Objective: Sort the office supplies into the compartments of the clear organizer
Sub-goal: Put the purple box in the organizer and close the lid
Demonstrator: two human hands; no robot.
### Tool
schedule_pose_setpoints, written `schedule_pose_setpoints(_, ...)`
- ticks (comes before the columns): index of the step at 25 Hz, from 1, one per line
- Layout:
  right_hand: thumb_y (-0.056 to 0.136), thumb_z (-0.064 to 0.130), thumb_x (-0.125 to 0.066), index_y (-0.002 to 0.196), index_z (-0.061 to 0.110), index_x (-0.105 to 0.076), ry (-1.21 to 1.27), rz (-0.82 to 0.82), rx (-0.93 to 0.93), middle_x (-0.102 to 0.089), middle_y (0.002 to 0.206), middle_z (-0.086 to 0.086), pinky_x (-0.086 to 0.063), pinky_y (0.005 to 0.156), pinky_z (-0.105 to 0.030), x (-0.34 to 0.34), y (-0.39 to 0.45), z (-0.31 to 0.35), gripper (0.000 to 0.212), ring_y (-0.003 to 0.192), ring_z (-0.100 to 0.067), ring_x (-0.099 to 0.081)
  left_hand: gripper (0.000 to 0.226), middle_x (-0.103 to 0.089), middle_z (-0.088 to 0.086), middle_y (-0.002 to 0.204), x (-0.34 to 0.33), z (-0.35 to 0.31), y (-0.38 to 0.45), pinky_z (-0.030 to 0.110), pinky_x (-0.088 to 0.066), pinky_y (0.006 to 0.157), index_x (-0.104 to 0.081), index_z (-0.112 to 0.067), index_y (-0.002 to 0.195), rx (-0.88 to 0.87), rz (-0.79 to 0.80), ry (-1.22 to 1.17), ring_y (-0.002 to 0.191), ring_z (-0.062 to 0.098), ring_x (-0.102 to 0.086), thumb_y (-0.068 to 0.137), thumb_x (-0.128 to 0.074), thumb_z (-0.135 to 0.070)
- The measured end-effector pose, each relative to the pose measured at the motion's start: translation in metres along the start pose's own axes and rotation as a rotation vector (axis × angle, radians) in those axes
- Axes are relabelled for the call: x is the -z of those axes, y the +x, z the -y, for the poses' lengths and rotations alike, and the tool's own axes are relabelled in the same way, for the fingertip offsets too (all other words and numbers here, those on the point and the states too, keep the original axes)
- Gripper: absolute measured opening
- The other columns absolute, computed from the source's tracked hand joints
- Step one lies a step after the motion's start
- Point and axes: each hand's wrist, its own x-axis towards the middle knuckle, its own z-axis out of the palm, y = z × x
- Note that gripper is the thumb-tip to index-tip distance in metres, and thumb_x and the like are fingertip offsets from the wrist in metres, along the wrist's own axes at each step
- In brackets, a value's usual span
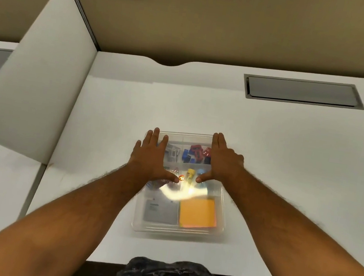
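— Two hands, doing what?
— Left hand [150, 154] and right hand [222, 160] lie flat, fingers spread, grasping nothing, over the clear organizer [176, 231] on the desk [288, 177].
— Contents?
— One orange sticky-note pad [198, 212], one grey pad [160, 211].

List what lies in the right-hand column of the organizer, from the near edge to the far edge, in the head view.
Orange sticky notes → yellow and blue pushpins → red and blue binder clips.
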Motion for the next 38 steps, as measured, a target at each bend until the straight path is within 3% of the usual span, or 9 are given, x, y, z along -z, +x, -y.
schedule_pose_setpoints(4, 0.057, 0.078, -0.083, 0.164, 0.02, 0.013, 0.137, -0.111, 0.008, 0.012, 0.174, -0.007, -0.046, 0.111, -0.055, -0.012, -0.023, -0.009, 0.155, 0.149, -0.039, -0.038, 0.14, 0.015, 0.005, 0.169, 0.001, -0.007, -0.015, 0.058, -0.016, 0.124, 0.0, -0.025, 0.161, -0.001, -0.071, -0.099, 0.156, 0.028, 0.01, 0.055, -0.059, -0.096)
schedule_pose_setpoints(9, 0.077, 0.052, -0.086, 0.157, 0.021, -0.032, 0.58, -0.106, -0.082, -0.056, 0.147, -0.01, -0.054, 0.102, -0.041, -0.043, -0.087, -0.035, 0.102, 0.124, -0.025, -0.062, 0.101, -0.035, -0.004, 0.156, -0.041, 0.01, -0.085, 0.032, -0.037, 0.108, -0.03, -0.033, 0.149, 0.116, -0.438, -0.651, 0.138, 0.017, -0.04, 0.068, -0.084, -0.062)
schedule_pose_setpoints(15, 0.077, -0.002, -0.087, 0.117, 0.009, -0.067, 1.111, 0.265, -0.296, -0.077, 0.099, -0.018, -0.064, 0.087, -0.048, -0.073, -0.144, -0.061, 0.046, 0.089, -0.029, -0.079, 0.051, -0.064, 0.005, 0.112, -0.071, 0.044, -0.153, 0.04, -0.064, 0.074, -0.058, -0.034, 0.119, 0.269, 0.123, -1.177, 0.088, 0.024, -0.074, 0.08, -0.083, -0.013)
schedule_pose_setpoints(21, 0.077, -0.01, -0.084, 0.109, -0.003, -0.069, 1.181, 0.251, -0.341, -0.076, 0.096, -0.026, -0.065, 0.086, -0.048, -0.079, -0.139, -0.061, 0.036, 0.084, -0.033, -0.079, 0.05, -0.066, 0.01, 0.085, -0.066, 0.048, -0.157, 0.054, -0.063, 0.077, -0.063, -0.022, 0.118, 0.321, 0.165, -1.328, 0.077, 0.036, -0.074, 0.078, -0.082, 0.002)
schedule_pose_setpoints(24, 0.074, -0.009, -0.086, 0.113, 0.0, -0.068, 1.106, 0.233, -0.352, -0.077, 0.095, -0.025, -0.066, 0.082, -0.048, -0.077, -0.138, -0.056, 0.044, 0.08, -0.03, -0.08, 0.057, -0.067, 0.005, 0.079, -0.061, 0.047, -0.152, 0.056, -0.062, 0.077, -0.061, -0.019, 0.122, 0.325, 0.202, -1.296, 0.077, 0.035, -0.075, 0.075, -0.085, 0.002)
schedule_pose_setpoints(27, 0.065, 0.003, -0.096, 0.144, 0.016, -0.05, 0.854, 0.183, -0.238, -0.074, 0.115, -0.021, -0.063, 0.089, -0.048, -0.072, -0.135, -0.053, 0.092, 0.095, -0.03, -0.076, 0.094, -0.066, 0.008, 0.112, -0.052, 0.043, -0.146, 0.053, -0.061, 0.086, -0.044, -0.028, 0.143, 0.294, 0.174, -1.032, 0.096, 0.03, -0.072, 0.065, -0.094, -0.011)
schedule_pose_setpoints(30, 0.054, 0.032, -0.103, 0.165, 0.026, -0.002, 0.331, 0.086, -0.008, -0.021, 0.17, -0.009, -0.049, 0.109, -0.045, -0.058, -0.122, -0.045, 0.151, 0.144, -0.033, -0.045, 0.149, -0.02, 0.006, 0.166, -0.035, 0.044, -0.129, 0.055, -0.037, 0.116, -0.006, -0.029, 0.161, 0.137, 0.065, -0.5, 0.149, 0.034, -0.03, 0.047, -0.101, -0.044)
schedule_pose_setpoints(33, 0.055, 0.039, -0.102, 0.164, 0.022, 0.014, 0.1, 0.092, 0.105, 0.017, 0.173, 0.004, -0.041, 0.117, -0.049, -0.049, -0.108, -0.038, 0.161, 0.156, -0.033, -0.024, 0.161, 0.014, -0.003, 0.169, -0.02, 0.041, -0.108, 0.061, -0.015, 0.122, 0.009, -0.028, 0.16, -0.084, 0.069, -0.113, 0.156, 0.027, 0.009, 0.041, -0.09, -0.071)
schedule_pose_setpoints(38, 0.055, 0.043, -0.102, 0.163, 0.017, 0.014, 0.007, 0.136, 0.086, 0.016, 0.173, 0.001, -0.035, 0.121, -0.055, -0.045, -0.098, -0.033, 0.161, 0.16, -0.028, -0.01, 0.17, 0.023, -0.005, 0.167, -0.014, 0.035, -0.089, 0.067, -0.006, 0.119, 0.016, -0.028, 0.158, -0.095, 0.196, 0.001, 0.156, 0.027, 0.013, 0.03, -0.079, -0.085)
